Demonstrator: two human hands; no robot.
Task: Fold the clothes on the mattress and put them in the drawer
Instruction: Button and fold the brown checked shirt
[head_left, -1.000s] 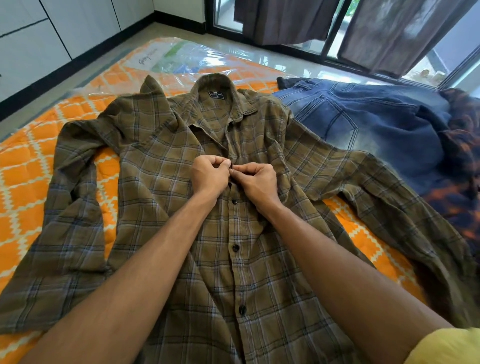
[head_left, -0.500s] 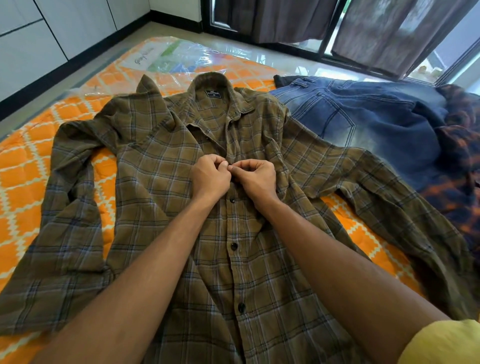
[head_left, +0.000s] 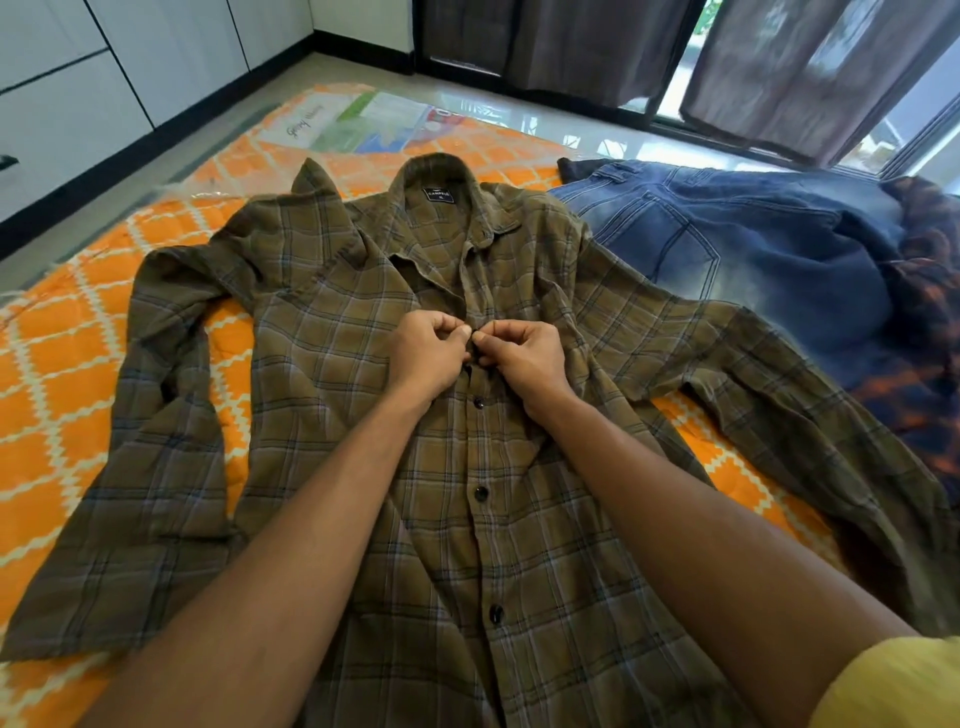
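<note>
Plaid shirt (head_left: 363, 364) flat, face-up on mattress (head_left: 62, 364) | left hand (head_left: 423, 353) and right hand (head_left: 524, 358) pinch placket at upper button | risk: button slips hole, placket puckers, uneven fold.

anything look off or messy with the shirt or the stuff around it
Nothing damaged. The plaid shirt lies flat while both hands pinch its placket; its left collar flap is askew. The jeans lie crumpled beside it, unfolded.
</note>
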